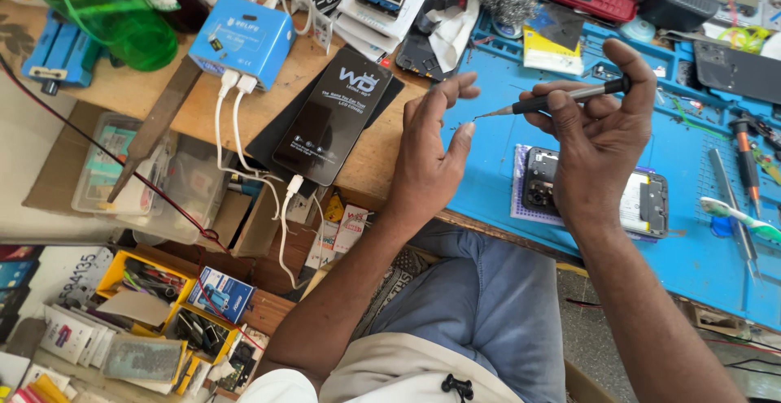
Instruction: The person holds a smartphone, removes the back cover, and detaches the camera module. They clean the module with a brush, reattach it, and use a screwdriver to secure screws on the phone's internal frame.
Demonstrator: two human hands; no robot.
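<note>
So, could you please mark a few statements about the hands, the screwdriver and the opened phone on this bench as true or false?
1. The right hand holds a slim screwdriver. True.
2. The left hand grips the blue charger box. False: it is open, fingers near the screwdriver's tip, holding no tool.
3. The opened phone lies on the blue mat, partly hidden by the right hand. True.
4. The green bottle stands on the blue mat. False: it is on the wooden bench at the far left.
5. White cables are plugged into the blue charger box. True.
</note>
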